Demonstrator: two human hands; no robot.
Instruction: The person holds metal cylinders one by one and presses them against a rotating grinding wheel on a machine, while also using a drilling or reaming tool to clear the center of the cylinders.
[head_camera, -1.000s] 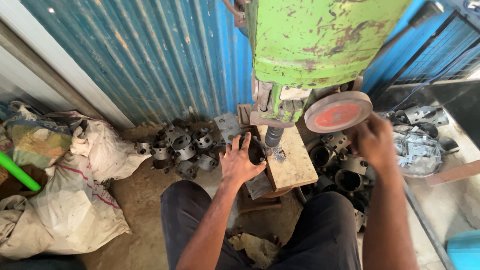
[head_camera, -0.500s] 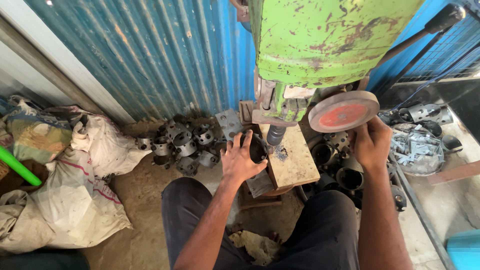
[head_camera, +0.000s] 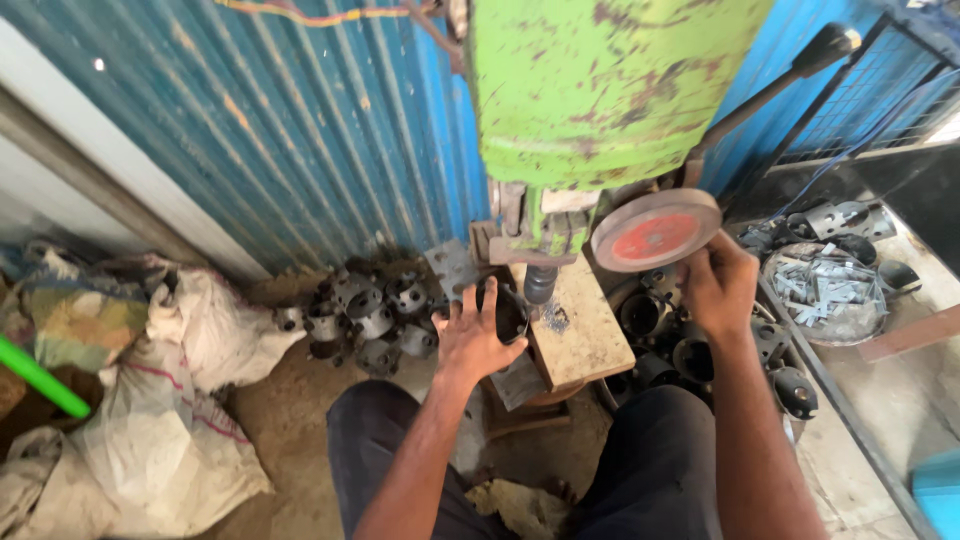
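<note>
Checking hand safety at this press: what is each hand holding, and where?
Left hand grips a dark ring-shaped part at its left rim. Right hand grips the red handwheel at its lower right edge.

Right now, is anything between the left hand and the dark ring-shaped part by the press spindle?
Nothing visible. The left hand already rests against the dark ring-shaped part, which sits at the left edge of the wooden block, beside the spindle. The right hand is at the round wheel, well clear of it.

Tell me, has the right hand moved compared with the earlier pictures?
Yes. The right hand has come up to the red-faced round wheel of the green machine and now touches its lower right edge; earlier it was lower, over the metal parts.
</note>
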